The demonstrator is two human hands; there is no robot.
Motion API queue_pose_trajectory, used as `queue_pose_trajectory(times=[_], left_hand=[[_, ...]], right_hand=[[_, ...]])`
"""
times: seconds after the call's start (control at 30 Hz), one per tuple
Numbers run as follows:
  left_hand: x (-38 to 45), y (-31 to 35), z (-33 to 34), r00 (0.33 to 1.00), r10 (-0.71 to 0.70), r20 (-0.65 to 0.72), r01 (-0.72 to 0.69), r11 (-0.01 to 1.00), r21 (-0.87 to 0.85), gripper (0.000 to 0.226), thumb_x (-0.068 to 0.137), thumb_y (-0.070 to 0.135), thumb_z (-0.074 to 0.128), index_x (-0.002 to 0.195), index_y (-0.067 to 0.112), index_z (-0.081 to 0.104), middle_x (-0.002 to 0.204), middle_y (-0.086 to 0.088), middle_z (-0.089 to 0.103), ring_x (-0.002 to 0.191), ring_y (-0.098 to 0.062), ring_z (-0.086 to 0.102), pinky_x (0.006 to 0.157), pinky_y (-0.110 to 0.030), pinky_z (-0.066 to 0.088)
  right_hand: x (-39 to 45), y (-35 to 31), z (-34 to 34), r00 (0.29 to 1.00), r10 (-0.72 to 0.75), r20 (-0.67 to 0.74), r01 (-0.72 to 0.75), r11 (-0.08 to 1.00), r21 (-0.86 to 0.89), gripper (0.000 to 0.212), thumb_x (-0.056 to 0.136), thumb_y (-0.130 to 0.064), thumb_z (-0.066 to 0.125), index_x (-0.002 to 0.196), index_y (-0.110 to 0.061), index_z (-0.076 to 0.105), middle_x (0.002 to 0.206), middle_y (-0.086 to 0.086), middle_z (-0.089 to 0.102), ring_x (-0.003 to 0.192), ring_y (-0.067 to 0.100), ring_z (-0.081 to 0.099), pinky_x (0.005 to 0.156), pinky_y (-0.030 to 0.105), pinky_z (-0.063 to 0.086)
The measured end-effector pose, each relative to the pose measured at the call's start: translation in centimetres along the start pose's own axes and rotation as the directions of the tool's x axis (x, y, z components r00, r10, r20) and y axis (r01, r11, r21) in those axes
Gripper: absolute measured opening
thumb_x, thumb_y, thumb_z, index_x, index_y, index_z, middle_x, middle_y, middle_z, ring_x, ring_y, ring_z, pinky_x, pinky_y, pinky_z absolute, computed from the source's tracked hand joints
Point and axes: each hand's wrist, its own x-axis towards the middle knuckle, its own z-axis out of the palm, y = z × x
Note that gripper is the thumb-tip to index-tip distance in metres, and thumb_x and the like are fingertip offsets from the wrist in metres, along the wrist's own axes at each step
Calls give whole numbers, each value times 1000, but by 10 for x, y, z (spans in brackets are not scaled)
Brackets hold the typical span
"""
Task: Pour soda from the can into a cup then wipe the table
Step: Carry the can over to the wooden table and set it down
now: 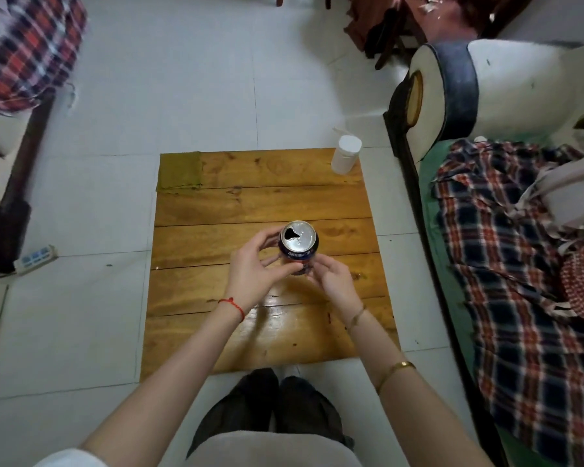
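Observation:
A dark blue soda can (299, 246) is upright over the middle of the low wooden table (216, 210), its silver top showing an open mouth hole. My left hand (253, 266) grips the can's left side with curled fingers. My right hand (331, 281) holds its lower right side, fingers curled against it. The can's bottom is hidden behind my hands. A white cup (345, 154) stands upright at the table's far right corner. A folded olive-green cloth (179, 171) lies flat on the far left corner.
A sofa with a plaid blanket (506, 251) runs close along the table's right side. Another plaid cloth (34, 52) lies at the far left, and a power strip (36, 259) rests on the tiled floor. My knees (273, 412) are at the table's near edge.

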Motion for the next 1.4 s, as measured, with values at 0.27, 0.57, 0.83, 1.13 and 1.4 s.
queue_pose_trajectory(times=[0.27, 0.57, 0.83, 1.13, 1.4], left_hand=[[28, -75, 43, 993, -110, -47, 110, 994, -2, 72, 65, 7, 89, 130, 15, 60, 118, 10, 65, 113, 8, 57, 91, -15, 51], [36, -173, 86, 972, -210, -103, 206, 977, -51, 69, 64, 4, 89, 126, 16, 62, 117, 3, 68, 111, 8, 60, 92, -16, 52], [38, -217, 114, 968, -214, -130, 210, 977, -44, 69, 64, 7, 89, 127, 15, 61, 121, 3, 68, 114, 2, 61, 98, -26, 53], [37, -240, 123, 960, -236, -153, 236, 972, -23, 68, 64, 7, 89, 125, 21, 62, 115, 13, 68, 109, 6, 62, 97, -29, 54], [39, -244, 124, 966, -217, -139, 214, 976, -35, 63, 69, 6, 86, 124, 25, 60, 119, 8, 67, 113, -2, 62, 95, -25, 54]], right_hand=[[73, 46, -12, 981, -194, 0, 162, 819, -550, 34, 90, 3, 48, 115, -9, 67, 92, 2, 70, 82, 15, 60, 65, 18, 40], [128, 115, -26, 973, -230, -22, 180, 813, -554, 34, 86, 11, 53, 118, 4, 62, 102, 14, 70, 73, -4, 56, 57, -5, 34], [163, 165, -33, 949, -311, -53, 224, 782, -582, 37, 80, 10, 56, 112, -4, 67, 94, 6, 70, 75, 8, 53, 62, -5, 35], [181, 189, -33, 954, -298, -27, 208, 724, -657, 33, 80, 5, 57, 109, -8, 67, 96, 7, 62, 83, 13, 50, 65, 11, 33], [184, 192, -31, 966, -253, -51, 180, 802, -569, 39, 82, 1, 58, 117, -15, 65, 105, 5, 68, 90, 15, 60, 79, 22, 42]])
